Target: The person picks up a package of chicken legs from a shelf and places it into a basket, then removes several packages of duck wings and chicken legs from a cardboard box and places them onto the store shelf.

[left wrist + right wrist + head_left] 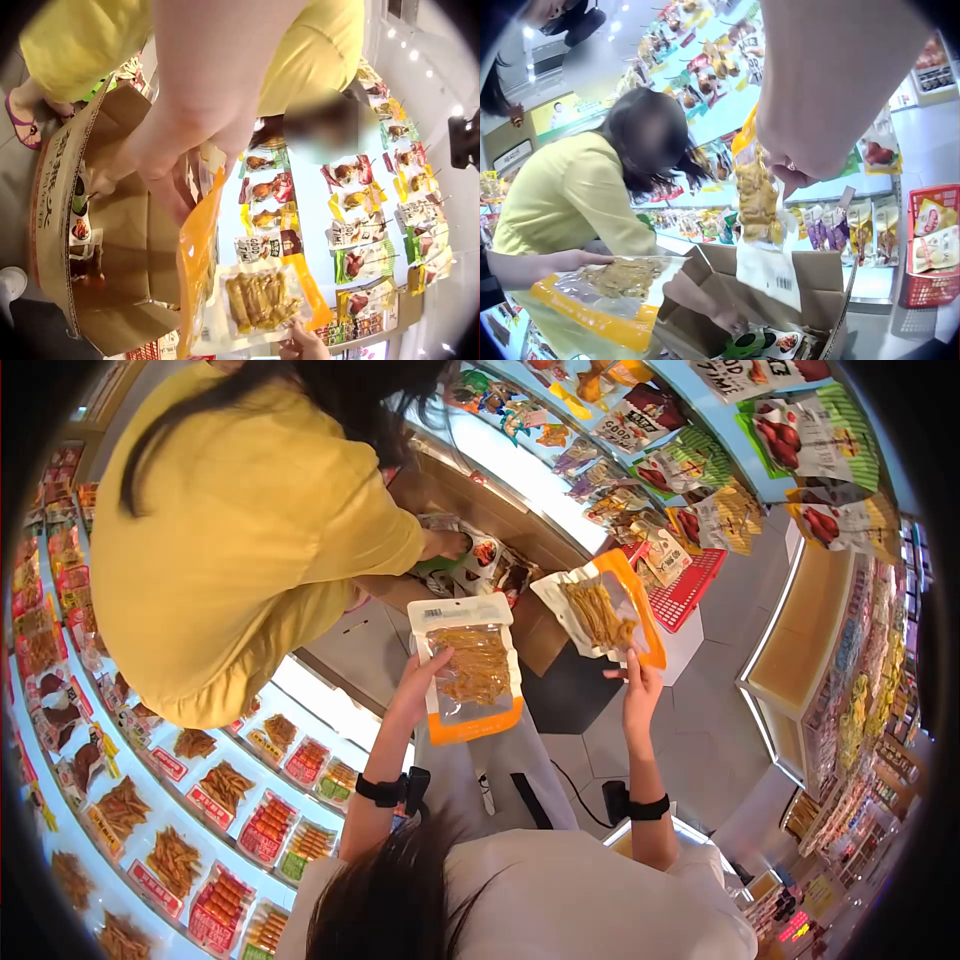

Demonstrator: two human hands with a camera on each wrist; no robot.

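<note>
My left hand [412, 688] grips an orange-and-white snack pouch [470, 705] by its left edge, thumb over the front. Brown pieces show through the pouch's clear window. On the right, my right hand [640, 688] pinches a second orange-and-white snack pouch [634, 600] at its lower edge; this one is tilted, with yellowish-brown pieces inside. The two pouches are held apart, side by side. Below and beyond them in the right wrist view stands an open cardboard box [810, 274] with several packets [780, 341] in it.
A person in a yellow top [250, 550] leans in from the left, one hand [731, 321] reaching into the box. Lit shelves [235, 840] of packaged snacks run along the left, and hanging packets [720, 455] line the upper right. A red basket [692, 588] holding packets stands beyond the right pouch.
</note>
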